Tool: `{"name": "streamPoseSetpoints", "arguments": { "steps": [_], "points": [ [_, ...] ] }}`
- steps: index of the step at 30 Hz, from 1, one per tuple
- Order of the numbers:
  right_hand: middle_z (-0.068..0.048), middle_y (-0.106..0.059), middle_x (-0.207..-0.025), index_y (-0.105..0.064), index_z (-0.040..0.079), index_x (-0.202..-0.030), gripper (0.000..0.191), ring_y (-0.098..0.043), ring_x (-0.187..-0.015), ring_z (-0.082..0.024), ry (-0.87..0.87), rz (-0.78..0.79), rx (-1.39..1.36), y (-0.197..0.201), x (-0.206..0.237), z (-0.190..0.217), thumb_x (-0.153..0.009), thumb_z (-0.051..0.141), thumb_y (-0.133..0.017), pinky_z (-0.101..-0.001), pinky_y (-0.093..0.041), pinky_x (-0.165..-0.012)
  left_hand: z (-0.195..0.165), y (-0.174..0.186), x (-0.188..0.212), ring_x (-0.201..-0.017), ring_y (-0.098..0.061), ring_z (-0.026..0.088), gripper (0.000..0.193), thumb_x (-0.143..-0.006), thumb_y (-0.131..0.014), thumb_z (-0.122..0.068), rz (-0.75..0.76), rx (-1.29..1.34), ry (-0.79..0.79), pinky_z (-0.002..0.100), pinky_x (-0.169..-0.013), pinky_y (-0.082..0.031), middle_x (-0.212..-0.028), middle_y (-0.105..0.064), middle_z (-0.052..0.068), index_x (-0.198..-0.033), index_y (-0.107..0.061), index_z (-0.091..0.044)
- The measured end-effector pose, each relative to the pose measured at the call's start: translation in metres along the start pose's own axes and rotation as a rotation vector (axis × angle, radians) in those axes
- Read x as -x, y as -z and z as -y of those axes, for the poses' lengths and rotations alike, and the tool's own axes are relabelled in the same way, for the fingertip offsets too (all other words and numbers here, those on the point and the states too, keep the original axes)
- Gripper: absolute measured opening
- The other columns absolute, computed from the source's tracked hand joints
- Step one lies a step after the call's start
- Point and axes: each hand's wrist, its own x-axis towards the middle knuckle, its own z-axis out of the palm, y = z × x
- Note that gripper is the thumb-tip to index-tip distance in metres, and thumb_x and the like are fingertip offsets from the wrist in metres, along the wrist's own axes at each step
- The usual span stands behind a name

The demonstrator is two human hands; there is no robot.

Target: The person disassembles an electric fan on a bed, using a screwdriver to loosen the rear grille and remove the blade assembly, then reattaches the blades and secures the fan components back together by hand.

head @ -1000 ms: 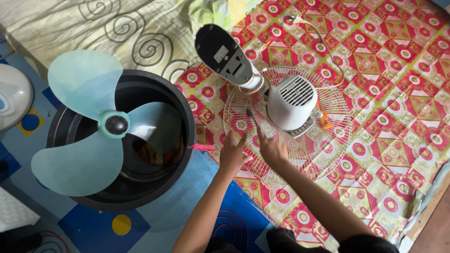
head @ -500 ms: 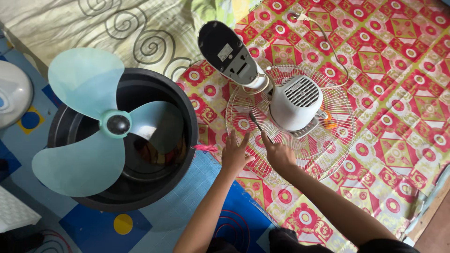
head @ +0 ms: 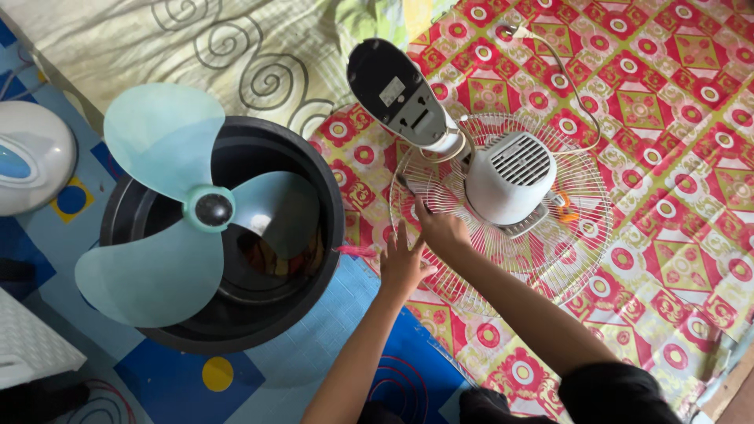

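Two hands: both mine, low centre, on the wire grille; listing L to R.
White casing point(head: 31, 157): far L edge, rounded, w/ blue patch, on blue mat.
Blade point(head: 177, 208): pale teal, 3 lobes, dark hub, lying across top of black tub.
Black tub point(head: 314, 259): round, on blue mat, just L of my hands, apart from them.
Pink bit point(head: 357, 250): thin, at tub's R rim, near my L fingers; can't tell what it is.
L hand point(head: 404, 263): fingers spread, flat on grille's near-L rim; open, nothing clasped.
R hand point(head: 441, 232): just beside L hand, fingers curled down onto wires near dark spot; whether it pinches anything, can't tell.
Wire grille point(head: 581, 259): round, flat on red patterned cloth, R of tub.
Motor housing point(head: 509, 177): white, vented, sits at grille centre.
Fan base point(head: 399, 93): dark underside up, tilted up-L from housing.
Orange clip point(head: 565, 207): on grille, R of housing.
Cord point(head: 577, 94): white, runs from top toward grille.
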Motion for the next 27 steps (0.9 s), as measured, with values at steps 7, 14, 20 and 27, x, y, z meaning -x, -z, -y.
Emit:
{"name": "streamPoseSetpoints", "arguments": {
  "steps": [7,14,20,27],
  "points": [
    [-0.02,-0.074,-0.086,-0.019,0.021,-0.165,0.08,-0.076,-0.071,-0.033,-0.168,-0.067,0.079,-0.008,0.01,-0.016,-0.094,0.012,-0.056,-0.0467,-0.062,-0.059,0.004,0.003,-0.002,-0.142,-0.038,0.041,0.109,-0.074,-0.084,-0.057,-0.017,0.011,0.0,0.064,-0.104,-0.046,-0.168,-0.023,0.015,-0.161,-0.025,-0.028],
    [-0.029,-0.072,-0.086,-0.036,0.009,-0.158,0.065,-0.073,-0.074,-0.044,-0.341,-0.242,-0.179,-0.008,0.025,-0.031,-0.094,0.006,-0.051,-0.0553,-0.06,-0.064,0.005,0.017,-0.006,-0.144,-0.034,0.041,0.109,-0.074,-0.085,-0.053,0.07,0.033,0.041,0.067,-0.105,-0.043,-0.167,-0.021,0.013,-0.161,-0.024,-0.027],
    [-0.033,-0.07,-0.086,-0.039,0.012,-0.151,0.056,-0.071,-0.077,-0.046,-0.292,-0.183,-0.577,-0.038,0.076,-0.025,-0.096,0.009,-0.047,-0.0592,-0.056,-0.069,-0.015,0.008,-0.016,-0.134,-0.048,0.036,0.051,-0.092,-0.075,-0.034,-0.21,0.181,0.006,0.059,-0.107,-0.046,-0.143,-0.05,0.014,-0.135,-0.055,-0.016],
    [-0.02,-0.055,-0.072,-0.02,-0.001,-0.143,0.046,-0.05,-0.054,-0.031,-0.45,0.013,-1.483,-0.044,0.084,-0.018,-0.106,0.016,-0.042,-0.0552,-0.042,-0.053,-0.058,-0.009,-0.029,-0.079,-0.068,0.037,0.025,-0.093,-0.06,-0.011,0.04,1.328,0.375,0.053,-0.07,-0.055,-0.09,-0.068,0.016,-0.116,-0.06,-0.002]
  ]
}}
